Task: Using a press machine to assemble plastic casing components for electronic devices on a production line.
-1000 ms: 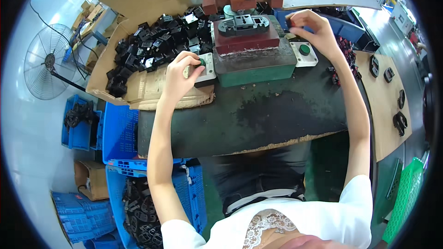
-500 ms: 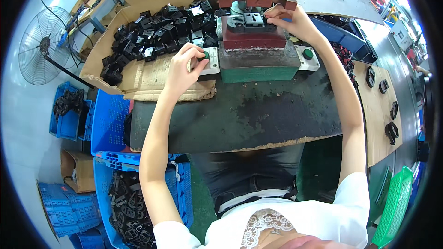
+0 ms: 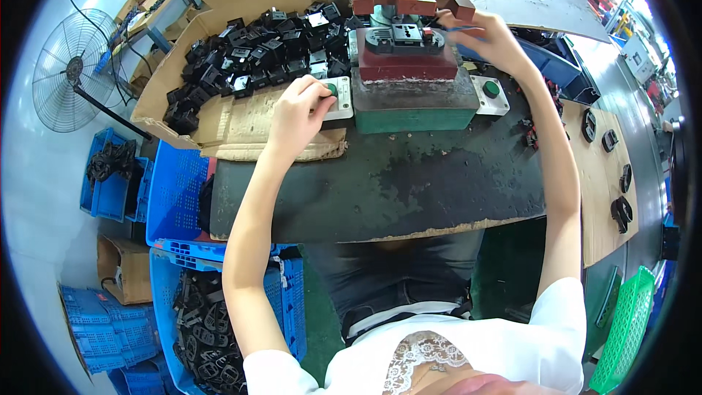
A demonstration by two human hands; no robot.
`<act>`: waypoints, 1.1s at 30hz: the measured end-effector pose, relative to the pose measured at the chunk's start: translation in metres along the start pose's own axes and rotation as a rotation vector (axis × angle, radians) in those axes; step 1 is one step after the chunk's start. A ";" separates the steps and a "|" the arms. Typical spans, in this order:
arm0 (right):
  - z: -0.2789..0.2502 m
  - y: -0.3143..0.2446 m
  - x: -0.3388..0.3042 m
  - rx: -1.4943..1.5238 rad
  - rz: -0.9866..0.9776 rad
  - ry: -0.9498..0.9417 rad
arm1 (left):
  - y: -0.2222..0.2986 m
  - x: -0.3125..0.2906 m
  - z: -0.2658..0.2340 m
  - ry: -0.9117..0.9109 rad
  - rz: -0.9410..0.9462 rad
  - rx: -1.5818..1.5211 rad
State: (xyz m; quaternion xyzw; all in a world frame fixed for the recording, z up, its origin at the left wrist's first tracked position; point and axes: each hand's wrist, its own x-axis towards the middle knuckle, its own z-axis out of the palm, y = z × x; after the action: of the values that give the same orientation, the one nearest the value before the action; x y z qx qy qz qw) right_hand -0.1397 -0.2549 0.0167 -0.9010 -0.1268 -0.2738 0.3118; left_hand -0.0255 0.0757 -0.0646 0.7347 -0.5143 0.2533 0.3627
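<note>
My left hand (image 3: 296, 115) is curled at the left green push button (image 3: 332, 90), fingertips and thumb against its near side. My right hand (image 3: 491, 42) is raised just right of the press fixture, its fingers stretched leftward and somewhat blurred; I see nothing held in them. On the dark red fixture block (image 3: 406, 67) lies a black oblong part (image 3: 380, 42) with a pale square insert (image 3: 406, 33). A small red piece (image 3: 428, 32) sits at its right end. Above hangs the reddish press head (image 3: 415, 1), apart from the part.
A carton (image 3: 157, 99) of black square housings (image 3: 256, 55) stands left of the press. A second green button (image 3: 491, 89) is at the right. Blue crates (image 3: 172, 197) hold black parts lower left; several black rings lie on cardboard (image 3: 596, 175) at right. A fan (image 3: 73, 69) stands far left.
My right hand has drawn away from the fixture to the right, leaving the small red piece visible on the black part. My left hand stays by the green push button. The view has shifted slightly.
</note>
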 end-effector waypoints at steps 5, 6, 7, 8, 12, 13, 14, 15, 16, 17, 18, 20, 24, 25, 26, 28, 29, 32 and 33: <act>-0.047 -0.005 -0.046 -0.198 0.135 -0.298 | 0.007 0.002 -0.001 -0.035 0.046 0.165; -0.045 -0.007 -0.059 -0.251 0.118 -0.299 | 0.008 0.004 -0.002 -0.052 0.045 0.180; -0.043 -0.009 -0.071 -0.236 0.133 -0.264 | 0.010 0.005 -0.003 -0.072 0.040 0.194; -0.042 -0.012 -0.080 -0.270 0.110 -0.228 | 0.011 0.006 -0.003 -0.092 0.032 0.205; -0.036 -0.016 -0.090 -0.355 0.039 -0.151 | 0.014 0.009 -0.002 -0.102 0.059 0.251; -0.032 -0.016 -0.089 -0.368 0.015 -0.133 | 0.014 0.009 -0.001 -0.092 0.062 0.251; -0.030 -0.016 -0.084 -0.342 0.035 -0.135 | 0.014 0.008 0.000 -0.082 0.064 0.251; -0.026 -0.014 -0.076 -0.344 -0.019 -0.091 | 0.012 0.007 0.001 -0.061 0.059 0.232; -0.021 -0.011 -0.065 -0.336 -0.082 -0.045 | 0.011 0.006 0.003 -0.040 0.052 0.211; -0.016 -0.009 -0.054 -0.328 -0.143 0.001 | 0.011 0.004 0.004 -0.020 0.043 0.189; -0.009 -0.006 -0.041 -0.238 -0.120 0.019 | 0.011 0.003 0.006 -0.005 0.037 0.169; 0.005 0.001 -0.013 -0.057 -0.077 0.060 | 0.009 0.002 0.006 0.025 0.033 0.132; 0.022 0.009 0.018 -0.037 -0.111 -0.033 | 0.010 0.001 0.003 -0.012 0.006 0.150; 0.024 0.010 0.018 0.002 -0.110 -0.026 | 0.011 0.001 0.002 -0.015 0.004 0.147; 0.025 0.011 0.017 0.020 -0.082 -0.023 | 0.011 0.001 0.002 -0.017 0.001 0.141; 0.024 0.013 0.014 0.055 -0.042 -0.013 | 0.011 0.000 0.002 -0.025 -0.010 0.137; 0.024 0.013 0.012 0.051 -0.045 -0.010 | 0.011 0.000 0.002 -0.016 0.003 0.131; 0.023 0.012 0.011 0.021 -0.044 0.000 | 0.010 0.001 0.002 0.006 0.034 0.117; 0.024 0.011 0.012 0.020 -0.047 -0.002 | 0.010 0.001 0.002 0.007 0.037 0.113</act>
State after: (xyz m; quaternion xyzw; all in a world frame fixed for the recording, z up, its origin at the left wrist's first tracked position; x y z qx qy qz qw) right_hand -0.1158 -0.2480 0.0023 -0.8949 -0.1512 -0.2788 0.3139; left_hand -0.0342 0.0715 -0.0623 0.7436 -0.5114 0.2911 0.3175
